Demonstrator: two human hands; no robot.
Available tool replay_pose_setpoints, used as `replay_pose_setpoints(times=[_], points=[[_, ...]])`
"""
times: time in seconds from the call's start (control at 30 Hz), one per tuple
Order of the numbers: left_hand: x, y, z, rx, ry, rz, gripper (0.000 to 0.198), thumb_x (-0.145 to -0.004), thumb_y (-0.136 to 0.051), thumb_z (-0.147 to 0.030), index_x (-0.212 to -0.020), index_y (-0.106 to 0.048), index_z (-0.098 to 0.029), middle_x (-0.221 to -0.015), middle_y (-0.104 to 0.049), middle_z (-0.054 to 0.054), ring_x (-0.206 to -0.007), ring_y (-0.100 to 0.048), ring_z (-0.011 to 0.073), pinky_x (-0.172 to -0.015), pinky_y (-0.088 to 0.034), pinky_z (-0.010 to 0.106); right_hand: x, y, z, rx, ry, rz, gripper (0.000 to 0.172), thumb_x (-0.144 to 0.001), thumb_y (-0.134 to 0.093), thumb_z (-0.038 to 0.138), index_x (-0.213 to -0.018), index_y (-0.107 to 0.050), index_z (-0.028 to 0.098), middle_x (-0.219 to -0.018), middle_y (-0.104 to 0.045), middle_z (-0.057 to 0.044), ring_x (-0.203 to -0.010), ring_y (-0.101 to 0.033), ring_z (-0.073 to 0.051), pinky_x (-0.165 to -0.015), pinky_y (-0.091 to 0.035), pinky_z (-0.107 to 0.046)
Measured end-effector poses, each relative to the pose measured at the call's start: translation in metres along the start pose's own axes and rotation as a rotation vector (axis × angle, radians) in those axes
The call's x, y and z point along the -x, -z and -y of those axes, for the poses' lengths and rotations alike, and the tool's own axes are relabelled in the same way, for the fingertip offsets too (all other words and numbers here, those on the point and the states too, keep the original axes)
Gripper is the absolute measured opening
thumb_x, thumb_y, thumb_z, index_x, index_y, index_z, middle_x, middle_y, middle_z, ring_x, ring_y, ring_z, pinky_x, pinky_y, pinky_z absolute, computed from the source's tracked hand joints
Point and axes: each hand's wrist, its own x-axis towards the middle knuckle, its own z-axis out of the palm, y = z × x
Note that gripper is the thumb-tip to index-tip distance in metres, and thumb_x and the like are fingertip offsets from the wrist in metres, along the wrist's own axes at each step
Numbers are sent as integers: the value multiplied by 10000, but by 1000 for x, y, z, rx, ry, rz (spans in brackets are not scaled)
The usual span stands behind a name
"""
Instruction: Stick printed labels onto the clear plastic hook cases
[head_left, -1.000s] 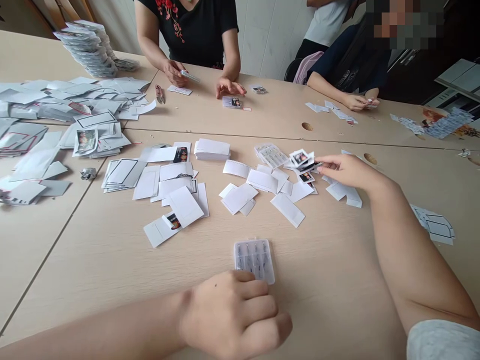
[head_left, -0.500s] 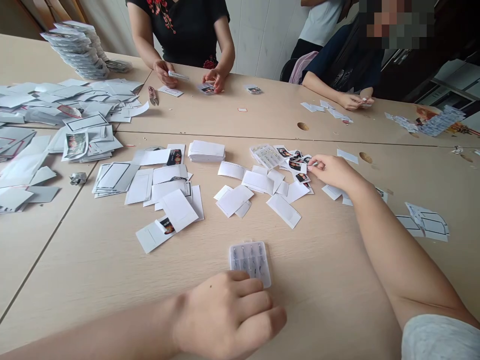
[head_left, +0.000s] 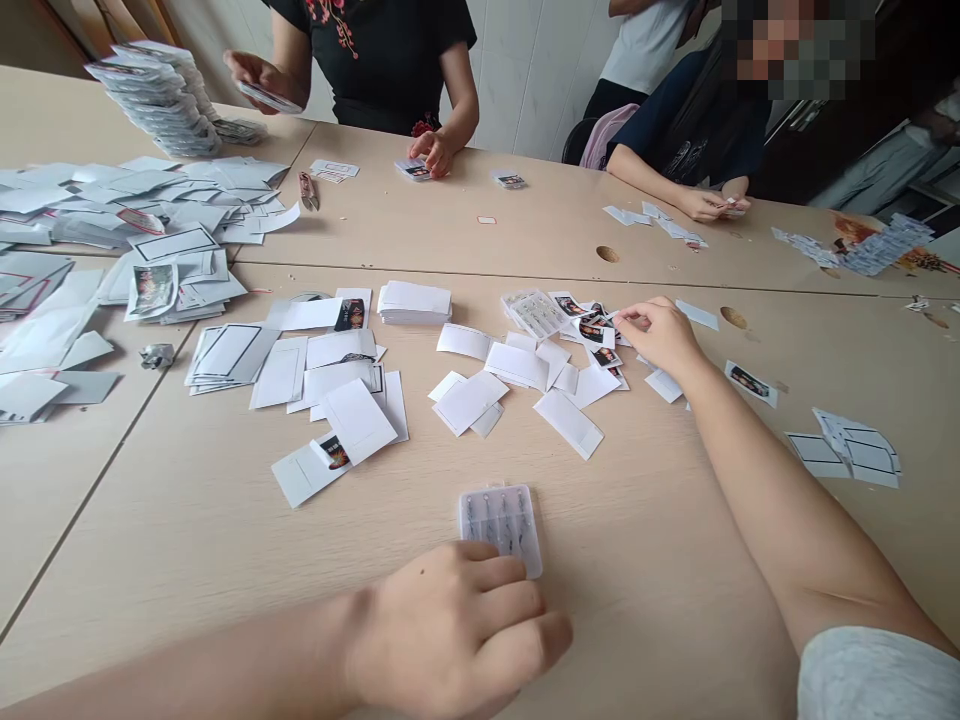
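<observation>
- Small glossy printed picture cards (head_left: 594,330): loose heap right of frame centre, touching overlapping white paper card blanks (head_left: 570,412) and just beside a clear rectangular plastic case with rows of slender items (head_left: 534,314).
- Card handling, by judgement: light, thin, fairly stiff, easily slid or scattered. Best hold: outer edges, between thumb and fingertips.
- Right hand (head_left: 656,335): partly open, arched over the heap's right edge, fingertips (head_left: 621,320) at the cards. Hold on any card: not determinable from this view.
- Left hand (head_left: 450,625): lower centre, loosely curled, resting low over the table, fingers against the lower edge of a second clear rectangular plastic case (head_left: 501,530). No firm grip visible.
- Second case location: lower centre, flat on the table, slender items visible through the lid.
- Case handling, by judgement: light, rigid, smooth. Best hold: both long sides.
- Surroundings: pale wood-grain table (head_left: 187,520); squared stack of white cards (head_left: 414,302) at centre; tall stack of grey-white packets (head_left: 154,100) at upper left.
- Co-workers: hand of a person in a black embroidered top (head_left: 431,152) on small cards at upper centre; hands of a person in a navy top (head_left: 709,205) over paper pieces at upper right.
</observation>
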Motion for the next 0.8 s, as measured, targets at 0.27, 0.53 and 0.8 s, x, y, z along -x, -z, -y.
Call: replay_pose_setpoints(times=[0.27, 0.53, 0.8], points=[[1, 0, 0, 6, 10, 6, 222, -839, -407, -113, -1054, -462, -120, -686, -595, 40, -550, -489, 145, -484, -366, 291, -1, 13, 8, -2, -116, -58, 111, -708, -580, 277, -748, -638, 191, -986, -608, -109, -791, -584, -220, -798, -451, -366], [3, -4, 2, 28, 19, -31, 245, -812, -419, -111, -1054, -460, -103, -695, -583, 50, -565, -461, 159, -484, -362, 298, -2, 59, -5, -142, -182, -339, 168, -794, -539, 345, -877, -630, 230, -912, -682, -133, -824, -632, -289, -773, -480, -436], [-5, 21, 9, 303, 647, -310, 134, -854, -475, -127, -977, -455, -178, -813, -542, 28, -688, -479, 106, -614, -438, 235, 46, 54, 89, -744, 53, -136, 199, -801, -641, 346, -923, -720, 209, -899, -703, -72, -809, -669, -212, -735, -540, -381]])
